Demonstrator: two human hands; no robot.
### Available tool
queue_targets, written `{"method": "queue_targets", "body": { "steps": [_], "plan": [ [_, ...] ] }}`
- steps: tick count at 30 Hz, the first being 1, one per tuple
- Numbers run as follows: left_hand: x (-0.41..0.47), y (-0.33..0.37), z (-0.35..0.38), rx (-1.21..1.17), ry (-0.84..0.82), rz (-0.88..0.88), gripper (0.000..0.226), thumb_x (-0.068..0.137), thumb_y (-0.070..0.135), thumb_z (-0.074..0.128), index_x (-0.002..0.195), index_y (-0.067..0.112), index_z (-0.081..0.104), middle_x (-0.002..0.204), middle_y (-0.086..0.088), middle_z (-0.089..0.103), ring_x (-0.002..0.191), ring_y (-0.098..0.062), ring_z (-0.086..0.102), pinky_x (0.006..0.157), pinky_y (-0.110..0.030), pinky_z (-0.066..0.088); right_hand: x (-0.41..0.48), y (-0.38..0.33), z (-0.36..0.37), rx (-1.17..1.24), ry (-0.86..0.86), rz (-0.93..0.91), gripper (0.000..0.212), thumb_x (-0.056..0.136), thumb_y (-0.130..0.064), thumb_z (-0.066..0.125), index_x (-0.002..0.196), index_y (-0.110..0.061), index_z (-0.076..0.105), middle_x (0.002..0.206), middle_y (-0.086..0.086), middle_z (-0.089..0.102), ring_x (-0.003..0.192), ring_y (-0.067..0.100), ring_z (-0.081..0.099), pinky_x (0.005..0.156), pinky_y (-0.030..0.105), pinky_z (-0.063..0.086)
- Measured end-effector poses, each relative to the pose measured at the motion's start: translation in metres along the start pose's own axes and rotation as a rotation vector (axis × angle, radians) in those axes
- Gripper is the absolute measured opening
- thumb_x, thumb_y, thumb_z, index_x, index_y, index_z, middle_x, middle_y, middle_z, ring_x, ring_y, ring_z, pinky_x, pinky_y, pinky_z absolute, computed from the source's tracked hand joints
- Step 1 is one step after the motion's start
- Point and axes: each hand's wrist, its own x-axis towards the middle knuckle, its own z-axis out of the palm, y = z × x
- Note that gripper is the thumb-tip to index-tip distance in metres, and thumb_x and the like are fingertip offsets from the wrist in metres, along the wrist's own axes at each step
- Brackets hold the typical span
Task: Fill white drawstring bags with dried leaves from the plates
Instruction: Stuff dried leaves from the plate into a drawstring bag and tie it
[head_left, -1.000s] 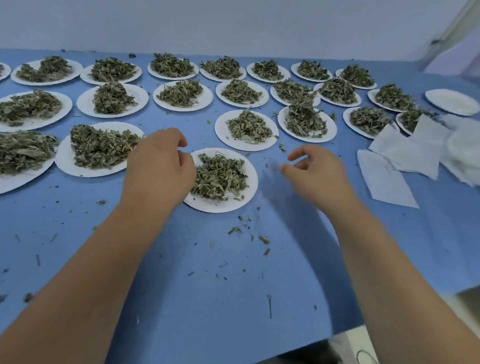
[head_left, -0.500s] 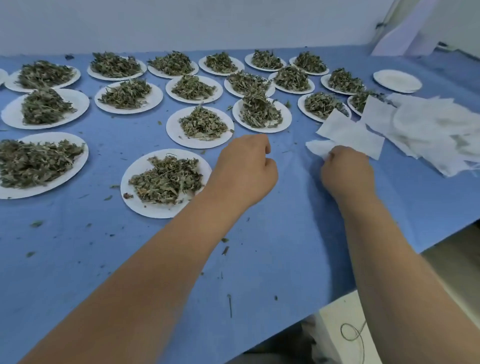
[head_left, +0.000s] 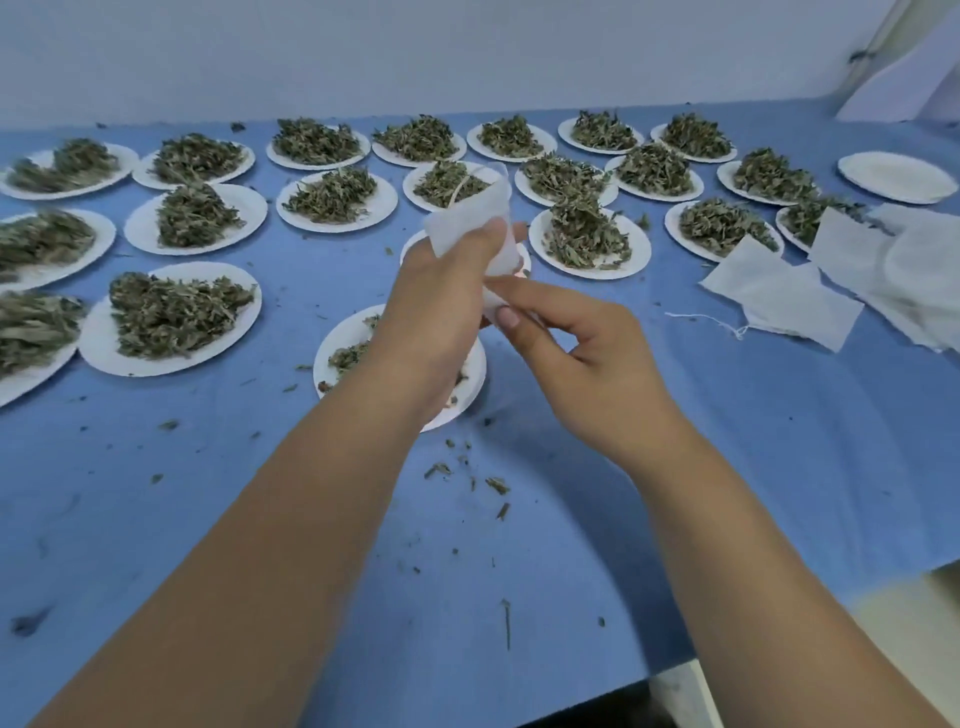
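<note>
A white drawstring bag (head_left: 470, 215) is held up above the table between both hands. My left hand (head_left: 441, 291) grips its upper part with curled fingers. My right hand (head_left: 582, 348) pinches the bag's lower edge between thumb and forefinger. Directly under my left forearm lies a white plate (head_left: 337, 345) of dried leaves, mostly hidden by the arm. A second plate (head_left: 410, 247) behind the bag is nearly covered by it.
Several white plates heaped with dried leaves, such as one at the left (head_left: 176, 317) and one at the right (head_left: 589, 241), cover the blue table (head_left: 779, 441). A pile of flat white bags (head_left: 789, 296) lies at the right. An empty plate (head_left: 896, 176) sits far right. Leaf crumbs (head_left: 467, 475) litter the near cloth.
My right hand picked a bag off the pile at the right and brought it to the middle. My left hand rose and took hold of the bag's top.
</note>
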Motion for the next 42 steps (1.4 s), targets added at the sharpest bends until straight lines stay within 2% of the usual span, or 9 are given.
{"method": "queue_targets", "body": {
  "steps": [3,5,7,9,15,22,28,34,42],
  "plan": [
    [-0.012,0.018,-0.029,0.281,0.148,0.224,0.017,0.097,0.038,0.057,0.088,0.047,0.068,0.08,0.029,0.07,0.075,0.009,0.066,0.069,-0.016,0.051,0.015,-0.013,0.016,0.065,-0.025,-0.041,0.024,0.098,-0.02,0.063,0.118,-0.023,0.075,0.121,-0.015,0.072,0.118,-0.003,0.061,0.096,0.013,0.046],
    [-0.017,0.031,-0.052,0.677,0.132,0.474,0.033,0.103,0.035,0.05,0.091,0.061,0.067,0.078,0.028,0.069,0.074,0.005,0.064,0.066,-0.015,0.048,0.027,-0.025,0.025,0.106,0.064,-0.09,0.024,0.095,-0.019,0.061,0.11,-0.027,0.076,0.112,-0.018,0.073,0.111,0.001,0.065,0.092,0.023,0.053],
    [-0.016,0.036,-0.076,1.105,0.14,0.63,0.032,0.102,0.031,0.046,0.125,0.041,0.068,0.119,0.011,0.071,0.109,-0.014,0.065,0.091,-0.029,0.05,0.038,-0.038,0.036,0.089,0.1,-0.153,0.026,0.091,-0.014,0.061,0.107,-0.03,0.074,0.107,-0.02,0.073,0.106,0.003,0.066,0.087,0.03,0.054],
    [-0.013,0.037,-0.098,1.27,0.247,0.67,0.032,0.1,0.03,0.05,0.126,0.027,0.07,0.126,0.004,0.069,0.116,-0.02,0.062,0.093,-0.03,0.047,0.043,-0.048,0.05,0.071,0.059,-0.218,0.029,0.089,-0.011,0.063,0.107,-0.033,0.071,0.108,-0.021,0.07,0.104,0.005,0.066,0.079,0.026,0.053],
    [-0.019,0.028,-0.125,1.05,0.442,0.575,0.019,0.09,0.026,0.062,0.072,0.02,0.067,0.062,0.004,0.054,0.061,-0.017,0.049,0.057,-0.04,0.042,0.048,-0.05,0.089,-0.085,0.021,-0.445,0.021,0.087,-0.008,0.071,0.106,-0.017,0.073,0.117,-0.008,0.066,0.095,0.005,0.061,0.071,0.008,0.039],
    [-0.013,0.022,-0.133,1.053,0.416,0.452,0.007,0.074,0.023,0.062,0.08,0.019,0.062,0.079,0.004,0.064,0.075,-0.017,0.059,0.064,-0.047,0.051,0.051,-0.048,0.099,-0.02,-0.167,-0.288,0.012,0.087,-0.011,0.07,0.095,-0.02,0.074,0.077,-0.024,0.064,0.062,0.002,0.062,0.061,0.006,0.036],
    [-0.001,0.011,-0.143,1.074,0.343,0.444,0.033,0.078,0.037,0.07,0.085,0.034,0.038,0.069,0.011,0.053,0.066,-0.006,0.053,0.044,-0.023,0.032,0.065,-0.045,0.089,0.01,-0.422,-0.217,0.005,0.096,-0.011,0.057,0.097,-0.016,0.058,0.084,-0.012,0.069,0.06,0.011,0.072,0.051,0.011,0.04],
    [0.004,0.008,-0.153,1.149,0.177,0.343,0.043,0.076,0.027,0.071,0.111,0.044,0.053,0.094,0.013,0.063,0.082,-0.011,0.059,0.062,-0.023,0.046,0.063,-0.041,0.087,-0.089,-0.484,-0.205,0.002,0.085,-0.017,0.058,0.085,-0.016,0.056,0.076,-0.006,0.062,0.06,0.005,0.049,0.056,0.023,0.037],
    [-0.011,-0.004,-0.144,1.118,0.214,0.522,0.037,0.07,0.04,0.063,0.104,0.025,0.062,0.089,0.006,0.067,0.081,-0.021,0.062,0.07,-0.039,0.053,0.06,-0.052,0.093,-0.177,-0.694,0.051,0.041,0.095,-0.046,0.067,0.079,-0.009,0.059,0.064,-0.002,0.073,0.045,0.011,0.05,0.044,0.025,0.039]
  ]
}}
